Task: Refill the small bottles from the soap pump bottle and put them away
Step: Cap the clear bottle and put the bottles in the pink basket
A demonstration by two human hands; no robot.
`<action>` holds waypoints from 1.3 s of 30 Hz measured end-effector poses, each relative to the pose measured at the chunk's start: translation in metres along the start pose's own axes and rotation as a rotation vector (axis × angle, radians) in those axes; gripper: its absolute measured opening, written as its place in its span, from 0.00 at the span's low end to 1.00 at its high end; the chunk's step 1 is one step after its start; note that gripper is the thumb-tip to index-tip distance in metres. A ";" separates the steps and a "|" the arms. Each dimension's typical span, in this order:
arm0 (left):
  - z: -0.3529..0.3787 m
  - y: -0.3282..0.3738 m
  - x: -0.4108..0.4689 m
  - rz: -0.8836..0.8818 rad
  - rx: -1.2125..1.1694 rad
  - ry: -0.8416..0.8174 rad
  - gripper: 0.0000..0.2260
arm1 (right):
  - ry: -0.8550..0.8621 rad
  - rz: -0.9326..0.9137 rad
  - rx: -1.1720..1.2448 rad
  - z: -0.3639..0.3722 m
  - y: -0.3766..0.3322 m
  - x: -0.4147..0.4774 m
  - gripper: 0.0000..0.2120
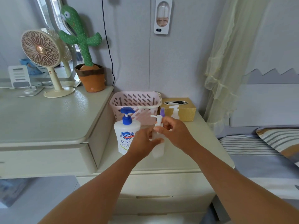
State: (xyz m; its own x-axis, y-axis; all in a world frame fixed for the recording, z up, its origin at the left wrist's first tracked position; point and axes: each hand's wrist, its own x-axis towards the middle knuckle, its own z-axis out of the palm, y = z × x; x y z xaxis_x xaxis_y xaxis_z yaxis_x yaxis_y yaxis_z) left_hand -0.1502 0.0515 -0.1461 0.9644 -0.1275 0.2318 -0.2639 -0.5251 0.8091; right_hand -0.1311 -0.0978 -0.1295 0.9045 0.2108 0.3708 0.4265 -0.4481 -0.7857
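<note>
A small frosted bottle [158,149] with a white pump top [157,119] stands on the nightstand [202,143]. My left hand [143,141] grips its body, and my right hand [174,132] pinches the pump collar at its neck. Just left of it stands the white soap pump bottle [125,135] with a blue pump. Behind my hands, a small purple-capped bottle [162,112] and another small white pump bottle [175,112] stand in front of the tissue box. A pink basket [137,101] sits at the back of the nightstand.
A gold tissue box [186,113] sits at the back right of the nightstand. A higher desk [48,120] on the left holds a fan [43,59] and a plush cactus [85,50]. A bed [258,152] lies on the right, beside a sheer curtain.
</note>
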 end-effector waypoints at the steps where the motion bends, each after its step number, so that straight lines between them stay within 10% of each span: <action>1: 0.001 0.000 -0.001 -0.008 0.009 0.008 0.15 | 0.027 -0.009 -0.020 0.002 -0.001 -0.001 0.07; 16: 0.002 0.010 -0.001 -0.080 0.034 -0.043 0.12 | -0.036 0.086 -0.053 -0.008 -0.012 -0.007 0.20; 25: -0.008 0.016 -0.008 -0.204 0.043 -0.035 0.29 | 0.001 0.127 -0.139 -0.023 -0.031 -0.010 0.22; 39: -0.070 0.041 -0.025 -0.091 0.191 0.194 0.09 | -0.039 0.181 -0.311 -0.024 -0.064 -0.001 0.19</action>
State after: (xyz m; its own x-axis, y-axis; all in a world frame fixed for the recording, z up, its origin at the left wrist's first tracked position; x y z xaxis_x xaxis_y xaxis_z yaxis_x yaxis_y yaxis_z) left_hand -0.1862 0.0922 -0.0806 0.9574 0.0815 0.2769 -0.1501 -0.6786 0.7190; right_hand -0.1594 -0.0901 -0.0675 0.9673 0.1342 0.2153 0.2442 -0.7226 -0.6466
